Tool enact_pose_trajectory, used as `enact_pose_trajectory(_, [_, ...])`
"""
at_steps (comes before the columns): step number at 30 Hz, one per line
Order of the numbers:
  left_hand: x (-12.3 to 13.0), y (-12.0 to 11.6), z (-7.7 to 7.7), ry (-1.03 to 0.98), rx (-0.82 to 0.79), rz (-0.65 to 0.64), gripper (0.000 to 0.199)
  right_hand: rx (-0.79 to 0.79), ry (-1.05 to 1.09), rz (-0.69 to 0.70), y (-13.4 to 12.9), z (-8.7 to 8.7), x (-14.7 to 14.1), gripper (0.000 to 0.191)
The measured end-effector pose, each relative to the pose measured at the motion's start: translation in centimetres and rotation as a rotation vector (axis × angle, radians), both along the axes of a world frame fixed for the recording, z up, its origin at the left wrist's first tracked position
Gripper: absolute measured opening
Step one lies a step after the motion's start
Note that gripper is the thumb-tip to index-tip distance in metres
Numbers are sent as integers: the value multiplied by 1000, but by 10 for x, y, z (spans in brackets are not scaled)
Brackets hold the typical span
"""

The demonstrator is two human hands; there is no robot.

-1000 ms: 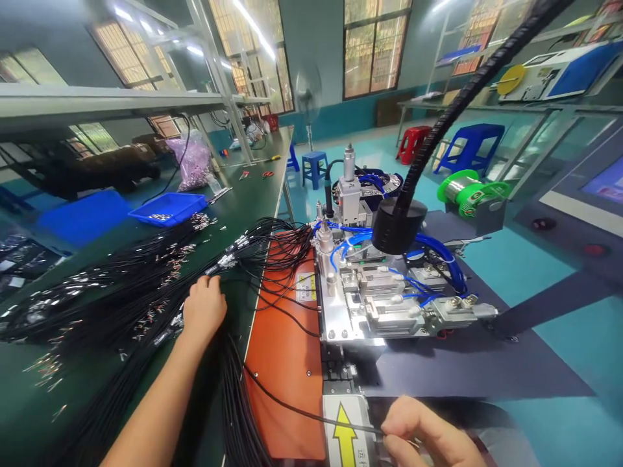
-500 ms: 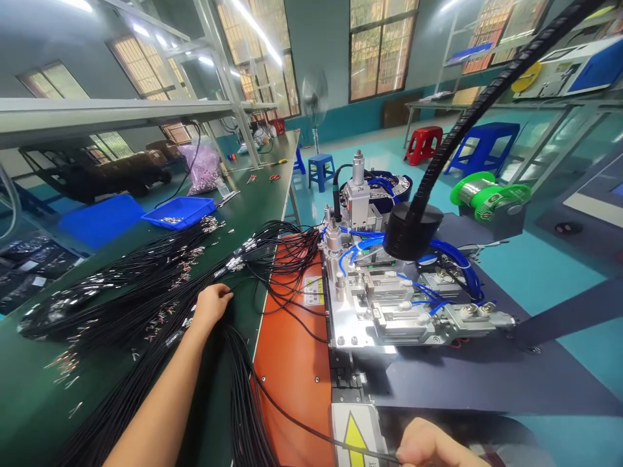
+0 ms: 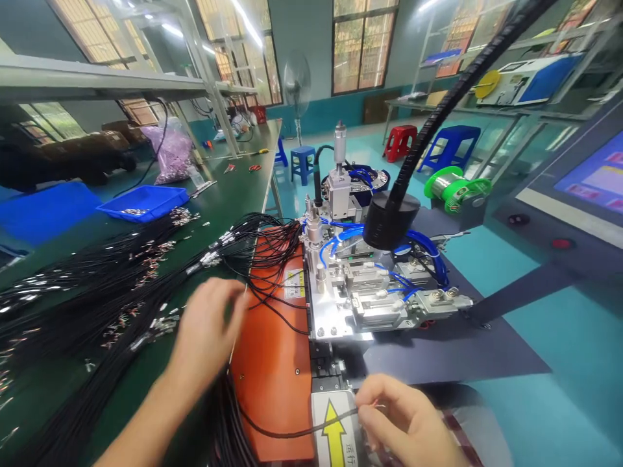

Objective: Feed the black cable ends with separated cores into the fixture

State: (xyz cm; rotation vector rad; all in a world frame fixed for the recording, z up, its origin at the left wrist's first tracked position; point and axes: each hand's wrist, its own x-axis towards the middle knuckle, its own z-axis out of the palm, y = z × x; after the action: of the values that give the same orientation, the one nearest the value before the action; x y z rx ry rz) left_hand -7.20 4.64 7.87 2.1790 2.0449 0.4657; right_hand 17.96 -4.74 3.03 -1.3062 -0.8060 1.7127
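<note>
My right hand (image 3: 403,418), at the lower right, pinches a thin black cable (image 3: 287,433) close to its end. Small reddish wire tips show at the fingertips. From there the cable sags leftward across the orange panel to a hanging bundle of black cables (image 3: 228,421). My left hand (image 3: 209,324) is over the edge of the green table, somewhat blurred by motion. A gap shows between its thumb and fingers, and I see nothing held in it. Beside it on the left lie black cables with metal connectors (image 3: 160,324).
A machine with metal clamps and blue air tubes (image 3: 384,292) stands ahead, behind the orange panel (image 3: 272,376). A black flexible arm with a cylindrical head (image 3: 392,220) hangs over it. On the green table (image 3: 233,185) is a blue tray (image 3: 143,202). A green spool (image 3: 455,188) sits right.
My left hand has lifted off the cables and moved nearer the table edge. My right hand has come up and inward with the cable end. The view has turned right.
</note>
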Motion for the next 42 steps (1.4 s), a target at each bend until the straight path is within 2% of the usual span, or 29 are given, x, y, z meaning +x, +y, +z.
enact_pose_trajectory(1, [22,-18,-1,-203,-62,-191,22,7,6,19,2,-1,0,13])
enact_pose_trajectory(3, [60,-49,-11,-562,-350,-482,38,35,32,63,6,-5,3,14])
enact_pose_trajectory(4, [75,-60,-19,-689,-525,-558,37,52,42,72,7,-8,5,16])
enact_pose_trajectory(5, [86,-68,-27,-813,-649,-565,27,67,50,72,8,-11,9,19])
enact_pose_trajectory(7, [97,-74,-41,-924,-787,-526,11,82,66,56,9,-18,16,27])
enact_pose_trajectory(9, [99,-72,-48,-899,-791,-475,12,81,71,33,8,-23,21,26])
enact_pose_trajectory(12, [100,-67,-44,-834,-767,-459,13,93,67,-8,8,-22,23,24])
enact_pose_trajectory(16, [108,-65,-36,-946,-835,-392,16,150,12,-50,8,-15,23,22])
enact_pose_trajectory(20, [112,-65,-42,-938,-749,-255,13,128,-3,-52,8,-13,27,27])
enact_pose_trajectory(24, [109,-67,-52,-823,-603,-236,14,100,-8,-78,5,-16,23,28])
enact_pose_trajectory(29, [107,-68,-53,-875,-605,-241,16,68,24,-74,3,-17,11,30])
enact_pose_trajectory(33, [109,-66,-46,-919,-620,-217,14,81,15,-18,6,-19,10,30])
enact_pose_trajectory(36, [107,-62,-38,-1061,-766,-204,17,128,-18,63,10,-20,14,28])
enact_pose_trajectory(39, [102,-55,-35,-1263,-1125,-196,22,250,-106,168,15,-18,21,20])
enact_pose_trajectory(42, [97,-51,-39,-1353,-1419,-200,23,352,-115,292,21,-16,28,15])
